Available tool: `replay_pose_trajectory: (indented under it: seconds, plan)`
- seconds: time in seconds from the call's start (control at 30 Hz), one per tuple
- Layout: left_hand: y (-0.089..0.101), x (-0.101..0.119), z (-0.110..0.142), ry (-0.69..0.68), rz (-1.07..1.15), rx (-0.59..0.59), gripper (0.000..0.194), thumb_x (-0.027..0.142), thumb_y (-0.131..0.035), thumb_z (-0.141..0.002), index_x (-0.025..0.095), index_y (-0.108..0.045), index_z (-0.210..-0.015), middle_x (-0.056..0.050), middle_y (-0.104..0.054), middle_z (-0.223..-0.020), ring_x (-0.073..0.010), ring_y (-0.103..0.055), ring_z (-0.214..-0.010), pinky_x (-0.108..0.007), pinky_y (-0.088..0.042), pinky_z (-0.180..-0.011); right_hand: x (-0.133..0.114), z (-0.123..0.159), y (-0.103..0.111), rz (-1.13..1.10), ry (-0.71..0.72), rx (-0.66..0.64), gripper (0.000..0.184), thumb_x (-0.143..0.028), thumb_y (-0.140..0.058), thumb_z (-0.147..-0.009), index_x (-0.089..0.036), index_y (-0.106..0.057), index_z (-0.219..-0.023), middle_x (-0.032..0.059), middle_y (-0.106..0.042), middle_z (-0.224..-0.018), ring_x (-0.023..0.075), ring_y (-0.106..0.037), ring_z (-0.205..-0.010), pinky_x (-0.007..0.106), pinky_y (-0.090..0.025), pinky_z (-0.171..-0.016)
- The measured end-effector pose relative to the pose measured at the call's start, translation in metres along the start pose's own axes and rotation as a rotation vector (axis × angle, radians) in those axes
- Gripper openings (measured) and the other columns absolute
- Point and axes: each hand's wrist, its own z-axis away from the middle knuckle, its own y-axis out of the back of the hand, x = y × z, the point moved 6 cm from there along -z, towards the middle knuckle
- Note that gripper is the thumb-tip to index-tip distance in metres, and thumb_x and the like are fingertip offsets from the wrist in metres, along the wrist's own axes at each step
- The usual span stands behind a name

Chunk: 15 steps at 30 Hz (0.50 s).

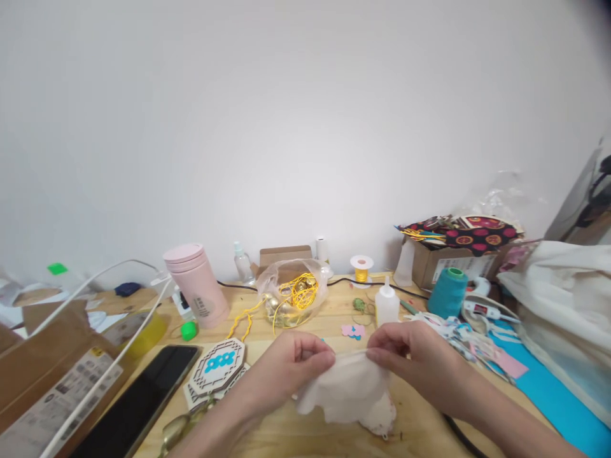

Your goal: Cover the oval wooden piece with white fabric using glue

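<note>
Between my two hands a thin white cloth or tissue hangs by its upper edge. My left hand pinches its left corner, and my right hand pinches the right one. Partly hidden behind the sheet's lower right lies a pale piece with a scalloped edge. Left of my left hand, octagonal wooden lattice pieces are stacked, the top one bearing blue flower shapes. A white squeeze bottle stands just beyond my right hand, with pink and blue paper cutouts beside it.
At left are a phone, a cardboard box and a pink tumbler. A plastic bag with yellow cord lies behind my hands. A teal thread cone, blue sheet and white bag occupy the right.
</note>
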Motion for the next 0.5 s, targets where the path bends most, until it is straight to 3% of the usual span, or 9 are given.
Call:
replay_pose_trajectory:
  seconds: [0.1,0.3,0.5]
  plan:
    - [-0.002,-0.001,0.001,0.035,0.025,-0.035,0.024,0.038,-0.062,-0.069,0.014,-0.058,-0.066,0.007,-0.051,-0.052,-0.0062,-0.039,-0.046,-0.018,-0.024,-0.044,0.006,0.002,-0.004,-0.080,-0.041,-0.042,0.019,-0.028,-0.048,-0.076,-0.018,-0.060,-0.065,-0.0030,-0.053,-0.051,0.0115,-0.042,-0.047,0.022,-0.029,-0.044]
    - [-0.006,-0.007,0.006,0.107,0.102,-0.069,0.022,0.036,-0.063,-0.068,0.017,-0.053,-0.074,0.007,-0.050,-0.058,-0.0056,-0.038,-0.048,-0.018,-0.020,-0.043,0.006,0.007,-0.008,-0.204,-0.061,-0.095,0.019,-0.030,-0.045,-0.077,-0.017,-0.055,-0.067,-0.0040,-0.049,-0.053,0.0104,-0.040,-0.048,0.021,-0.028,-0.044]
    - [-0.016,-0.015,0.008,0.097,0.124,-0.122,0.022,0.035,-0.059,-0.070,0.017,-0.050,-0.079,0.006,-0.049,-0.057,-0.0045,-0.036,-0.044,-0.017,-0.020,-0.041,0.010,0.013,-0.011,-0.178,-0.055,-0.100,0.018,-0.026,-0.043,-0.078,-0.016,-0.056,-0.071,-0.0045,-0.047,-0.052,0.0096,-0.038,-0.047,0.020,-0.028,-0.042]
